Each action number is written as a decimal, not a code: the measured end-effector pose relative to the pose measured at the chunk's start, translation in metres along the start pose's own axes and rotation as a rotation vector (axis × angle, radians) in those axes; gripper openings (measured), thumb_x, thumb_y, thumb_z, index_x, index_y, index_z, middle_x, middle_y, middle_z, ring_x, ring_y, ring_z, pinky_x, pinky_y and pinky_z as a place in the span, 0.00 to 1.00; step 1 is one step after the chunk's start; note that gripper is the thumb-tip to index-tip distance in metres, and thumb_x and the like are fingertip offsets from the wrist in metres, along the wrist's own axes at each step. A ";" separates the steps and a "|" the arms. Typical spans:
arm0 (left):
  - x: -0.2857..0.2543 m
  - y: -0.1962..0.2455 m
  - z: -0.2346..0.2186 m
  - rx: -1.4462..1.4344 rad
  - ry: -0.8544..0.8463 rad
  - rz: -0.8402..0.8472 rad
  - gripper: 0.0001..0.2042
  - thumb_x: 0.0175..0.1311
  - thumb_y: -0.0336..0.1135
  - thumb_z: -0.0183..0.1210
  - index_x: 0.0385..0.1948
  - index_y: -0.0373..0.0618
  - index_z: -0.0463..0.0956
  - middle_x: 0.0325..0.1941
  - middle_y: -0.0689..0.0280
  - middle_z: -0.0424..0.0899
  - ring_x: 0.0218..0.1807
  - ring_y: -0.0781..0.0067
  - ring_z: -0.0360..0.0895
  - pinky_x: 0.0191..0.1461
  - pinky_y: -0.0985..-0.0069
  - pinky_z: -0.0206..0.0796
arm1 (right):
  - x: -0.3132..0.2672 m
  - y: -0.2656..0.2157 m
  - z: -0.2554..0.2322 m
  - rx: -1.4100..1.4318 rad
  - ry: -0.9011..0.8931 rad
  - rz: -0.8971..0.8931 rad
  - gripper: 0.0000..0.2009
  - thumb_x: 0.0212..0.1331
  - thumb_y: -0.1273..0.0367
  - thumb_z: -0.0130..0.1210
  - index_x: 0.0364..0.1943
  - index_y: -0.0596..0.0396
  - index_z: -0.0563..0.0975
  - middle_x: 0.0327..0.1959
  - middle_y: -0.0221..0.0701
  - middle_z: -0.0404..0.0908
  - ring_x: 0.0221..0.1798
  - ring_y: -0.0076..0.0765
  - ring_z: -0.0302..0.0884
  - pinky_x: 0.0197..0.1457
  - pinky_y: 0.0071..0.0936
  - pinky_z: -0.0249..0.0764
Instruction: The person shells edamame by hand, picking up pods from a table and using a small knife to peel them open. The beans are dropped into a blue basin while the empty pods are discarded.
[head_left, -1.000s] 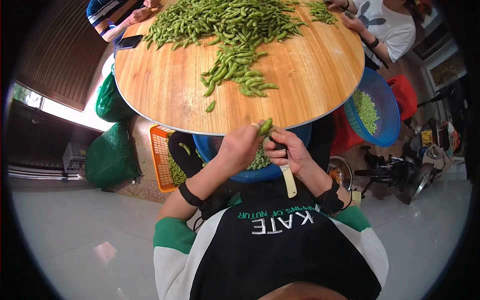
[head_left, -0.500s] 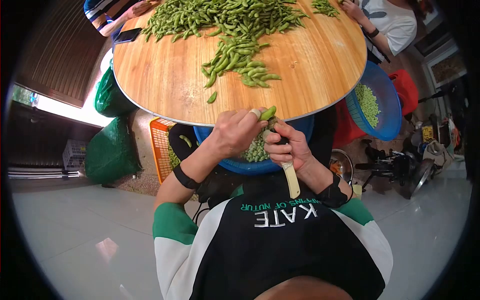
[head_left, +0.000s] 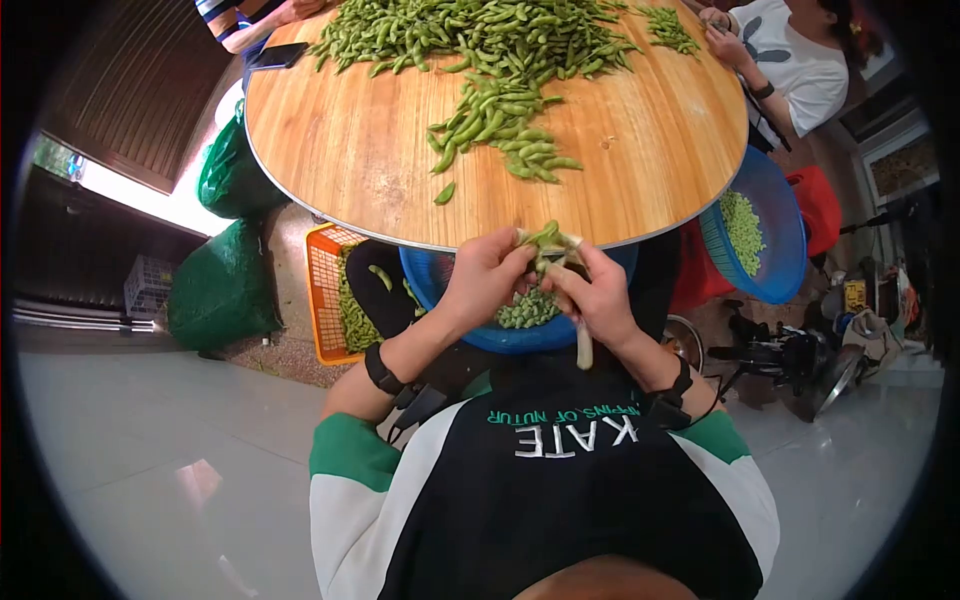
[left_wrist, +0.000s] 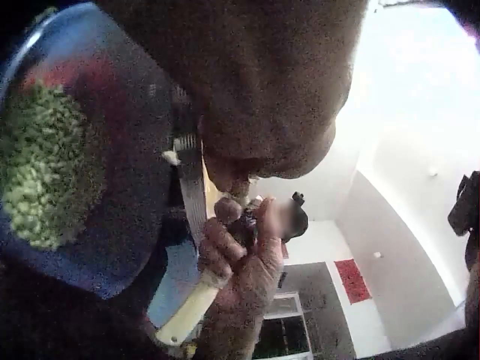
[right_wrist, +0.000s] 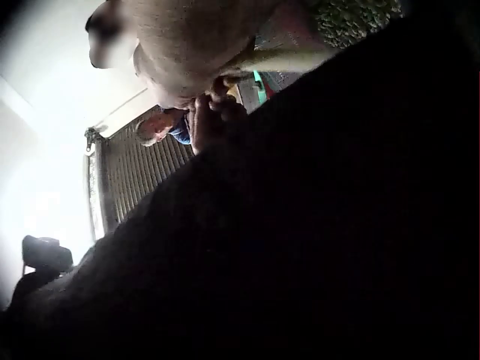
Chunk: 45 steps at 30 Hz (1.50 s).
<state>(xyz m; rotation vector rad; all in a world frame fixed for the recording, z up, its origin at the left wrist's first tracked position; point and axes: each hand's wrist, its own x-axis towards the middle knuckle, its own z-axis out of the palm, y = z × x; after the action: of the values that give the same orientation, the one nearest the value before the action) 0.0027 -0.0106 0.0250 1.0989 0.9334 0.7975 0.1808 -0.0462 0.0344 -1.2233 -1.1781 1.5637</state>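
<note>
My left hand (head_left: 483, 277) pinches a green pod (head_left: 546, 236) just off the table's near edge, in the head view. Close against it, my right hand (head_left: 602, 298) grips a tool with a cream handle (head_left: 584, 345), the handle pointing down toward my chest. In the left wrist view the same handle (left_wrist: 187, 313) sticks out below the curled fingers of my right hand (left_wrist: 244, 274). Under both hands is a blue basin (head_left: 507, 341) with shelled beans (head_left: 528, 312). In the right wrist view the hands are mostly dark, and the tool's working end cannot be made out.
A heap of pods (head_left: 480, 40) covers the far part of the round table (head_left: 330, 150), with a phone (head_left: 278, 56) at its left edge. Two people sit across. An orange basket (head_left: 325, 305) stands at the left, another blue basin (head_left: 775, 240) at the right.
My right hand has turned, with its thumb nearer the pod, and the handle now points more steeply down. The pod between my hands sits lower against the fingers. The whole head view has shifted slightly.
</note>
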 end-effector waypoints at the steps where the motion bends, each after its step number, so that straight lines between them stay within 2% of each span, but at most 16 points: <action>1: 0.001 -0.004 -0.001 0.033 0.004 -0.017 0.06 0.66 0.31 0.51 0.32 0.39 0.73 0.21 0.69 0.77 0.20 0.85 0.72 0.19 0.87 0.63 | 0.002 0.009 0.002 -0.142 0.120 -0.258 0.17 0.56 0.71 0.59 0.49 0.63 0.72 0.30 0.31 0.76 0.26 0.21 0.70 0.30 0.19 0.69; 5: -0.001 -0.009 0.009 0.117 0.007 -0.036 0.06 0.63 0.30 0.53 0.34 0.37 0.73 0.21 0.67 0.78 0.21 0.84 0.73 0.21 0.85 0.64 | 0.011 0.003 -0.004 -0.591 0.272 -0.565 0.16 0.51 0.73 0.60 0.45 0.63 0.73 0.30 0.37 0.74 0.29 0.32 0.73 0.34 0.26 0.70; 12: -0.010 -0.016 0.019 0.247 0.001 0.119 0.06 0.60 0.26 0.52 0.37 0.36 0.74 0.20 0.67 0.75 0.21 0.82 0.71 0.24 0.82 0.64 | 0.014 0.015 -0.022 -0.614 0.151 -0.535 0.09 0.49 0.77 0.57 0.35 0.63 0.74 0.24 0.39 0.73 0.27 0.36 0.73 0.32 0.28 0.69; 15: -0.014 -0.013 0.025 0.619 -0.015 0.437 0.10 0.55 0.24 0.53 0.39 0.37 0.74 0.17 0.57 0.72 0.18 0.73 0.73 0.25 0.74 0.65 | 0.012 0.024 -0.020 -0.687 0.221 -0.655 0.07 0.49 0.77 0.56 0.32 0.63 0.72 0.23 0.40 0.72 0.24 0.38 0.72 0.29 0.30 0.68; 19: -0.033 0.005 0.014 0.769 0.033 0.388 0.12 0.56 0.24 0.52 0.43 0.38 0.71 0.24 0.53 0.78 0.22 0.61 0.77 0.27 0.71 0.67 | 0.001 0.013 -0.022 -0.640 0.081 -0.574 0.06 0.49 0.77 0.57 0.30 0.62 0.72 0.23 0.40 0.71 0.24 0.40 0.72 0.28 0.31 0.67; 20: -0.044 0.015 0.006 0.799 0.050 0.303 0.12 0.54 0.24 0.52 0.42 0.41 0.68 0.22 0.51 0.76 0.29 0.45 0.77 0.31 0.59 0.68 | 0.000 0.016 -0.024 -0.631 0.083 -0.576 0.06 0.49 0.77 0.57 0.30 0.62 0.72 0.23 0.40 0.71 0.24 0.40 0.72 0.28 0.31 0.67; 24: -0.079 0.021 -0.050 1.196 0.137 0.354 0.10 0.54 0.25 0.53 0.39 0.46 0.71 0.25 0.53 0.78 0.30 0.49 0.78 0.32 0.59 0.70 | 0.001 0.017 -0.027 -0.625 -0.030 -0.604 0.06 0.50 0.77 0.58 0.29 0.61 0.73 0.25 0.37 0.74 0.25 0.35 0.73 0.29 0.28 0.68; 26: -0.093 0.028 -0.067 1.411 0.174 0.153 0.07 0.55 0.27 0.55 0.36 0.44 0.73 0.27 0.53 0.79 0.30 0.49 0.78 0.33 0.58 0.70 | 0.004 0.011 -0.025 -0.542 -0.040 -0.657 0.06 0.49 0.78 0.59 0.28 0.62 0.72 0.28 0.36 0.78 0.27 0.34 0.75 0.31 0.27 0.70; 28: -0.091 0.029 -0.080 1.444 0.144 0.122 0.05 0.56 0.27 0.56 0.34 0.43 0.74 0.27 0.53 0.78 0.31 0.49 0.78 0.33 0.58 0.69 | 0.002 0.000 -0.028 -0.560 -0.080 -0.683 0.04 0.52 0.77 0.58 0.31 0.63 0.75 0.32 0.35 0.81 0.26 0.28 0.76 0.30 0.22 0.71; 30: -0.078 0.026 -0.087 1.469 0.124 0.087 0.04 0.56 0.28 0.57 0.33 0.42 0.75 0.28 0.53 0.78 0.31 0.48 0.78 0.33 0.58 0.68 | -0.008 -0.029 -0.027 -0.300 -0.190 -0.305 0.07 0.56 0.78 0.56 0.39 0.64 0.76 0.32 0.34 0.80 0.26 0.24 0.77 0.27 0.21 0.71; 32: -0.048 0.025 -0.083 1.195 0.386 0.477 0.05 0.56 0.29 0.58 0.32 0.40 0.76 0.29 0.52 0.78 0.30 0.49 0.77 0.33 0.59 0.68 | -0.019 -0.058 -0.031 -0.091 -0.142 -0.442 0.15 0.58 0.79 0.53 0.51 0.63 0.73 0.32 0.32 0.80 0.25 0.16 0.73 0.25 0.15 0.69; 35: -0.009 0.035 -0.071 1.098 0.435 0.435 0.06 0.56 0.29 0.59 0.33 0.39 0.76 0.29 0.52 0.78 0.31 0.49 0.76 0.35 0.61 0.68 | -0.033 -0.096 -0.035 0.087 -0.079 -0.731 0.30 0.55 0.82 0.48 0.66 0.64 0.56 0.27 0.40 0.79 0.19 0.17 0.67 0.22 0.13 0.65; 39: 0.027 0.021 -0.077 1.088 0.449 0.464 0.05 0.56 0.28 0.58 0.33 0.38 0.76 0.31 0.51 0.77 0.35 0.48 0.76 0.38 0.62 0.68 | -0.040 -0.104 -0.040 0.120 -0.136 -0.888 0.36 0.53 0.82 0.48 0.69 0.64 0.47 0.25 0.41 0.78 0.18 0.18 0.67 0.23 0.13 0.65; 42: 0.034 0.019 -0.081 1.127 0.388 0.502 0.06 0.55 0.29 0.58 0.32 0.38 0.76 0.28 0.49 0.78 0.33 0.46 0.76 0.37 0.60 0.69 | -0.041 -0.111 -0.039 0.081 -0.101 -0.830 0.36 0.53 0.82 0.48 0.69 0.65 0.47 0.25 0.40 0.78 0.19 0.19 0.68 0.23 0.13 0.66; 44: 0.032 0.015 -0.080 1.137 0.383 0.289 0.07 0.54 0.33 0.59 0.30 0.40 0.76 0.21 0.54 0.77 0.25 0.54 0.76 0.30 0.64 0.67 | -0.038 -0.112 -0.044 0.062 -0.163 -0.913 0.36 0.53 0.83 0.47 0.68 0.66 0.47 0.28 0.42 0.79 0.21 0.20 0.70 0.23 0.13 0.66; 45: 0.029 0.015 -0.077 1.111 0.391 0.351 0.06 0.54 0.33 0.59 0.29 0.41 0.75 0.18 0.55 0.76 0.23 0.55 0.76 0.27 0.64 0.66 | -0.041 -0.112 -0.043 0.078 -0.147 -0.929 0.36 0.53 0.84 0.47 0.68 0.66 0.48 0.29 0.43 0.79 0.22 0.20 0.71 0.23 0.13 0.66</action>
<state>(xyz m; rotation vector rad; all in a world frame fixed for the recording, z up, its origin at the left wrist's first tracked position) -0.0572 0.0480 0.0200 2.1571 1.6201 0.7845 0.2367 -0.0506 0.1485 -0.3762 -1.4646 0.9706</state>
